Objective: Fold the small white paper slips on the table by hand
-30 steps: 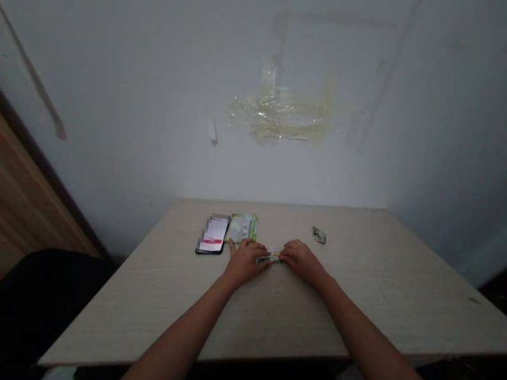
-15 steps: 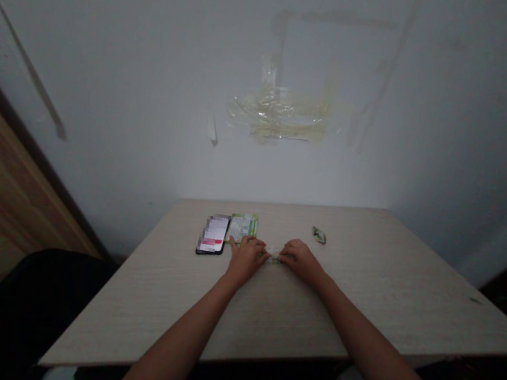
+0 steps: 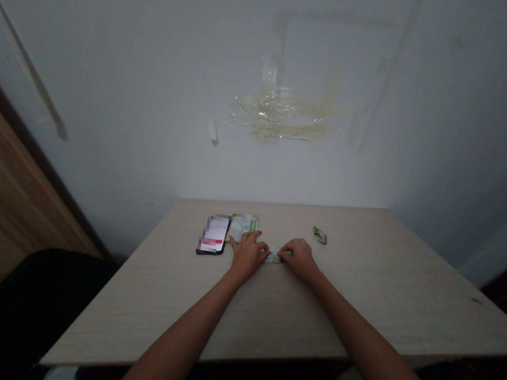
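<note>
On the table, a small green-and-white printed packet (image 3: 274,256) lies between my two hands. My left hand (image 3: 248,255) pinches its left end, with the other fingers bent or spread over the tabletop. At the packet's right end, the fingertips of my right hand (image 3: 299,257) are pinched together on it. Just beyond my left hand lies a flat green-and-white printed packet or card (image 3: 244,224). A phone (image 3: 213,235) with a lit, partly blurred screen rests against that card's left side. My fingers hide both ends of the small packet.
A small crumpled green wrapper (image 3: 320,235) lies on the pale wooden table (image 3: 156,303), to the right beyond my right hand. The wall (image 3: 151,101) with old clear tape (image 3: 289,118) rises behind the table. A dark chair-like shape (image 3: 21,300) stands at the left.
My right hand has shifted slightly, and more of the small packet shows flat between my hands. The phone, the card and the crumpled wrapper lie as before.
</note>
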`<state>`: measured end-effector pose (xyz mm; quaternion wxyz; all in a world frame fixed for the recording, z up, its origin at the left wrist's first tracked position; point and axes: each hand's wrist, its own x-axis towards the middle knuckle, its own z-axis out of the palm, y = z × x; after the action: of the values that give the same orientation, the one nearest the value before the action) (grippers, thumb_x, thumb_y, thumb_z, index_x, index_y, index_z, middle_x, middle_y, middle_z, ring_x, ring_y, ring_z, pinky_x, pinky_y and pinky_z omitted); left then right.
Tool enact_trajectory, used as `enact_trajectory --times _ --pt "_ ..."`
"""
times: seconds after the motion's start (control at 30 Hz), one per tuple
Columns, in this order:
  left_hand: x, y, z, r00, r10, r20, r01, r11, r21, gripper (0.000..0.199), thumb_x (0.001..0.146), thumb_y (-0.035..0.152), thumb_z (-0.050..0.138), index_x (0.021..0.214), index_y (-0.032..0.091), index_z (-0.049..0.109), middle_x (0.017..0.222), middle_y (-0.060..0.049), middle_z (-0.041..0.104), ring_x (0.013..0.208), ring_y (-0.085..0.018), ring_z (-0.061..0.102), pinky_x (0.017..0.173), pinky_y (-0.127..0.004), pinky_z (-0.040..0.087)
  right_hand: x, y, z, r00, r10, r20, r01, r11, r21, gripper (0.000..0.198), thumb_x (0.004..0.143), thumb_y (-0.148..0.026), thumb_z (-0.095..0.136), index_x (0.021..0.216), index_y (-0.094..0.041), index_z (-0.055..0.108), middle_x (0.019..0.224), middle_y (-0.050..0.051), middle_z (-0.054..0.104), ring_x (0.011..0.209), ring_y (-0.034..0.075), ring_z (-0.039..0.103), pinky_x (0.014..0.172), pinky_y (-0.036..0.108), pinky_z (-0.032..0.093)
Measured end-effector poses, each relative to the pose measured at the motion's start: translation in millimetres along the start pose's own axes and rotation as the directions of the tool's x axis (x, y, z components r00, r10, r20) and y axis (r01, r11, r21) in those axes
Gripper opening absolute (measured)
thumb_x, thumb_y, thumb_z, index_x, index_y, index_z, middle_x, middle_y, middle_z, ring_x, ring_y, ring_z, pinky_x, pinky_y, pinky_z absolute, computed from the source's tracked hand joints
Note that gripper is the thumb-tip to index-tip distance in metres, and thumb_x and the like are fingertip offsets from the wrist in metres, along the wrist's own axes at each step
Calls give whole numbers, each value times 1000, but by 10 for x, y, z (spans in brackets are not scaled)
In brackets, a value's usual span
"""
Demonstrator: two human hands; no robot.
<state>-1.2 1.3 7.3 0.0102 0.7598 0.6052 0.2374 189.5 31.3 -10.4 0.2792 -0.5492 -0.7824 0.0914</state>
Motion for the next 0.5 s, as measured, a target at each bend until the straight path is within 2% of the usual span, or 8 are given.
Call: enact_trajectory --times 0.2,0.5 --pt "28 -8 23 999 -24 25 24 1000 -8 12 87 39 64 89 30 73 147 -3 48 139 -30 34 107 -78 8 -6 -47 43 999 46 -8 -47 995 -91 19 81 -36 65 90 -22 76 99 8 69 107 24 53 99 37 32" --pt "21 -22 47 1000 -4 17 5 1000 -16 12 87 38 64 94 31 70 148 -1 48 138 -31 34 104 -81 8 -4 -8 56 999 50 -6 -50 997 -52 23 80 -36 68 99 -22 70 102 7 63 105 24 50 95 36 33"
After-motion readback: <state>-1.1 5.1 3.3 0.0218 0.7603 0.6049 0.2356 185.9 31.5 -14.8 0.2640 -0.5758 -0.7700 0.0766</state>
